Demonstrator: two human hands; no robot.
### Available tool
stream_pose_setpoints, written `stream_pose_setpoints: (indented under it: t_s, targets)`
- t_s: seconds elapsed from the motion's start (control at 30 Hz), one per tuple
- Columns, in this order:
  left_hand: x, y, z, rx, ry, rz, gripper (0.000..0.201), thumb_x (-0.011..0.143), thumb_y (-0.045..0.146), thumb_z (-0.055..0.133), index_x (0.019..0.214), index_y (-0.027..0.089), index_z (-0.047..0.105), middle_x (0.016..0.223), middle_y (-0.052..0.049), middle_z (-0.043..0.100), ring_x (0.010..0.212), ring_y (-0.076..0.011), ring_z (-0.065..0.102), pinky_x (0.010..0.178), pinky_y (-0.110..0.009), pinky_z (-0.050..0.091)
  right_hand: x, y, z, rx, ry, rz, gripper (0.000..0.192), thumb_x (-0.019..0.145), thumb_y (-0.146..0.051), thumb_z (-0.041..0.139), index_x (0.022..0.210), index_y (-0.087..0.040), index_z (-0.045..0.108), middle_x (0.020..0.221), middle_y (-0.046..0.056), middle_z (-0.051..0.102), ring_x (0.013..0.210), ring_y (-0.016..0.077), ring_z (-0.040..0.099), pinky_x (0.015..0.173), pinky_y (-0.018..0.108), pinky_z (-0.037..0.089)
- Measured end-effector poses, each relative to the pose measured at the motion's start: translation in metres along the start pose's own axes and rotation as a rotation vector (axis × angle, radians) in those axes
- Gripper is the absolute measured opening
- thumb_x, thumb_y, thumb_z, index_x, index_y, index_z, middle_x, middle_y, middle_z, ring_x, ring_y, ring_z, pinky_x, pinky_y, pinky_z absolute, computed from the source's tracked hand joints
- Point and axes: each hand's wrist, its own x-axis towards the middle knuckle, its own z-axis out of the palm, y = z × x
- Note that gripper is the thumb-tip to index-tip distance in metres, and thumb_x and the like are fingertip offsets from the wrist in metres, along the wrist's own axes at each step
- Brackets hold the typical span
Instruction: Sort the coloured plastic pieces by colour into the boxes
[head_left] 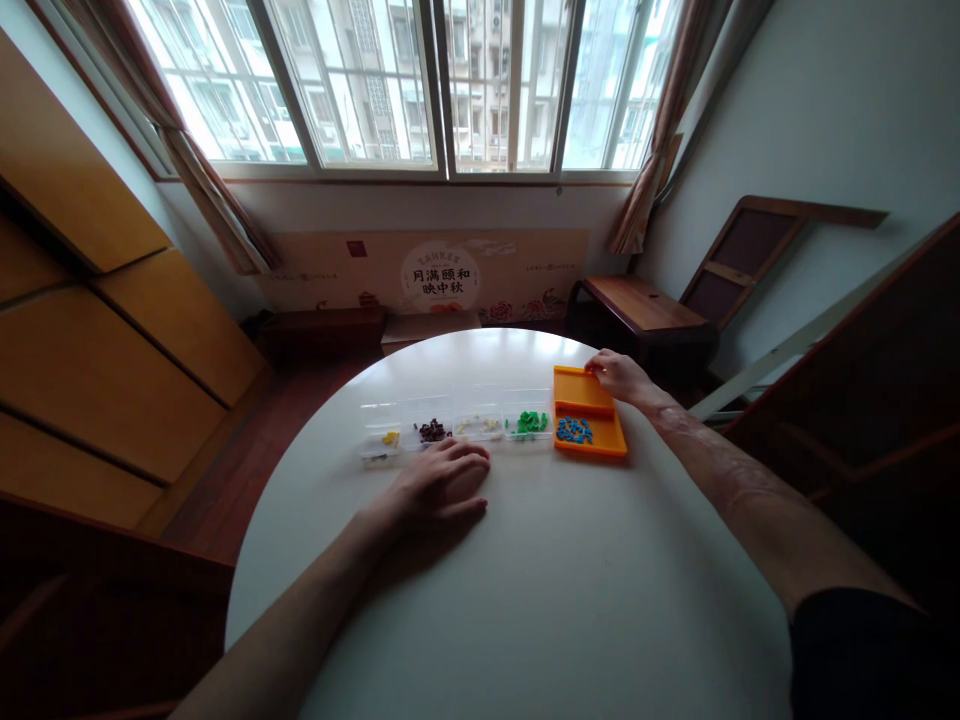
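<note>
My right hand (618, 375) has its fingers closed at the far right corner of the raised lid (570, 388) of an orange plastic box (612, 437). Small blue pieces (574, 431) lie in the left part of that box. Left of it, clear plastic boxes stand in a row with their lids up. They hold green pieces (533, 422), pale cream pieces (489, 425), dark brown pieces (432, 431) and a few yellow pieces (390, 438). My left hand (441, 484) rests on the table just in front of the brown and cream pieces, fingers apart and holding nothing.
Everything stands on a round white table (570, 580). Beyond its far edge are a low wooden bench (649, 303) at the right and a cardboard box (427, 328). Orange-brown cabinets (112, 390) line the left, and a window (360, 90) with curtains is ahead.
</note>
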Motion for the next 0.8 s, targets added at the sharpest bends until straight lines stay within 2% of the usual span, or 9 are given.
stream_pose_setpoints:
  t_s: [0.2,0.33,0.43,0.6,0.8]
  targets:
    - [-0.001,0.003,-0.003,-0.01,0.005,-0.015,0.043,0.101,0.054,0.071,0.136,0.029,0.068,0.144,-0.01,0.071,0.127,-0.0318,0.065,0.11,-0.05,0.056,-0.032,-0.012,-0.04,0.111,0.168,-0.036,0.027,0.105,-0.024,0.055,0.118,-0.022,0.079,0.12,0.009,0.081,0.098,0.027,0.076,0.096,0.039,0.059]
    - [0.0,0.004,-0.003,-0.01,0.007,-0.008,0.042,0.1,0.053,0.071,0.135,0.029,0.069,0.144,-0.01,0.071,0.127,-0.0329,0.066,0.109,-0.051,0.056,-0.073,-0.032,-0.065,0.17,0.225,-0.101,0.027,0.108,-0.034,0.056,0.121,-0.025,0.078,0.118,0.01,0.081,0.104,0.0308,0.075,0.107,0.048,0.058]
    - [0.0,0.0,0.0,-0.019,0.002,-0.01,0.042,0.1,0.053,0.072,0.135,0.03,0.069,0.145,-0.01,0.071,0.128,-0.0329,0.065,0.111,-0.051,0.056,-0.108,-0.052,-0.076,0.196,0.251,-0.122,0.028,0.11,-0.041,0.057,0.123,-0.028,0.077,0.12,0.009,0.079,0.113,0.0324,0.074,0.11,0.05,0.058]
    - [-0.001,-0.003,0.004,-0.021,0.004,-0.009,0.043,0.1,0.054,0.073,0.135,0.029,0.068,0.145,-0.01,0.07,0.13,-0.0324,0.064,0.112,-0.05,0.056,-0.156,-0.077,-0.071,0.25,0.201,-0.191,0.025,0.108,-0.038,0.062,0.13,-0.033,0.074,0.121,0.008,0.079,0.114,0.0327,0.074,0.108,0.053,0.061]
    - [0.0,-0.001,0.001,-0.015,-0.006,-0.019,0.043,0.101,0.054,0.072,0.136,0.029,0.068,0.146,-0.01,0.07,0.13,-0.0323,0.064,0.112,-0.049,0.056,-0.181,-0.083,-0.048,0.203,0.16,-0.313,0.024,0.106,-0.031,0.065,0.126,-0.034,0.076,0.124,0.008,0.079,0.112,0.0328,0.074,0.101,0.056,0.064]
